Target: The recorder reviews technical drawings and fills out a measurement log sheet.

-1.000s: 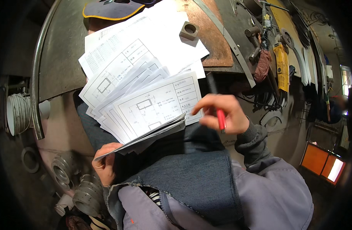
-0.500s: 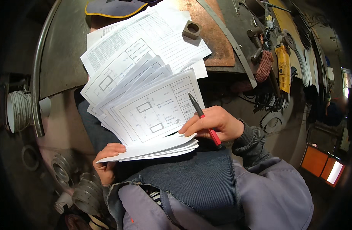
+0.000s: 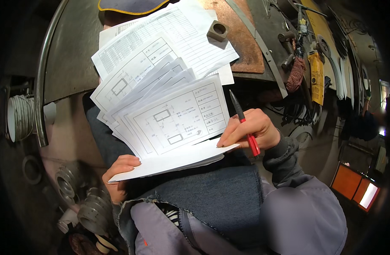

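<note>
Slipping and creasing are the main risks here

The fingers of the right hand [image 3: 258, 127] close around a red and black pen [image 3: 252, 145], while their tips also press on the right end of the folded papers [image 3: 173, 163]. That double duty looks like the weak point: with the grip shared, a page could slide free, or the pen could swing and leave a stray mark. Its tip points up and away, just past the right edge of the drawing [image 3: 184, 117].

The fingers of the left hand [image 3: 117, 173] lie over the opposite end of the papers, holding them; the thumb is hidden. With the papers gripped mainly at their ends, the middle could buckle or crease if the hands pull unevenly.

The drawing lies face up just beyond the folded papers, which cover its lower edge. Fanned sheets [image 3: 118, 104] overlap along its left side. I cannot tell whether anything fastens them; if nothing does, a tug on one could drag its neighbours out of order.

Farther out, a printed list [image 3: 152, 36] rests on the counter [image 3: 74, 63], with a holed metal block [image 3: 218, 32] at its right edge. The block probably pins that corner, so a hard pull could tear the paper. The yellow grinder [image 3: 316, 80] lies well apart and poses little threat.
</note>
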Demonstrator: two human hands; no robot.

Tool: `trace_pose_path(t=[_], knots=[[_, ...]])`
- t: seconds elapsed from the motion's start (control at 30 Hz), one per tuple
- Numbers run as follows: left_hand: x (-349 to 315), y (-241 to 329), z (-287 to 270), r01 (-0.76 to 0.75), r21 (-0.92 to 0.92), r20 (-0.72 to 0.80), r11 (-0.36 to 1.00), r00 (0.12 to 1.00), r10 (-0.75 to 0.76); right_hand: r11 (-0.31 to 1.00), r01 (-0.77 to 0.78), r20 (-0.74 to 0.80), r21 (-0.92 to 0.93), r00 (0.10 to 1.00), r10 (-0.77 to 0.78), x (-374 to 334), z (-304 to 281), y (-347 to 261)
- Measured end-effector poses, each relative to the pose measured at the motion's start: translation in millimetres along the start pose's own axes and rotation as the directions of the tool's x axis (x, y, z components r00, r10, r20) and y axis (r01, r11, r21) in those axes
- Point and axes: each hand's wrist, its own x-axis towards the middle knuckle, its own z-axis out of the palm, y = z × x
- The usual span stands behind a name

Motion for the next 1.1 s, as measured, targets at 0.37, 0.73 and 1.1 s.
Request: trace_pose_path(t=[0.37, 0.73, 1.1], knots=[[-4, -7, -12, -0.018, 0.067, 0.091, 0.998, 0.996, 0.012, 0.964, -0.008, -0.11, -0.267, 0.994, -0.022, -7, -21, -4], [-9, -1, -2, -0.02, 0.031, -0.008, 0.999, 1.0, 0.02, 0.869, 0.03, -0.094, -0.493, 0.992, -0.087, 4, -15, 1], [-8, -1, 2, 0.035, -0.007, -0.062, 0.999, 0.997, -0.036, 0.755, -0.308, -0.541, -0.578, 0.838, -0.072, 15, -6, -1]])
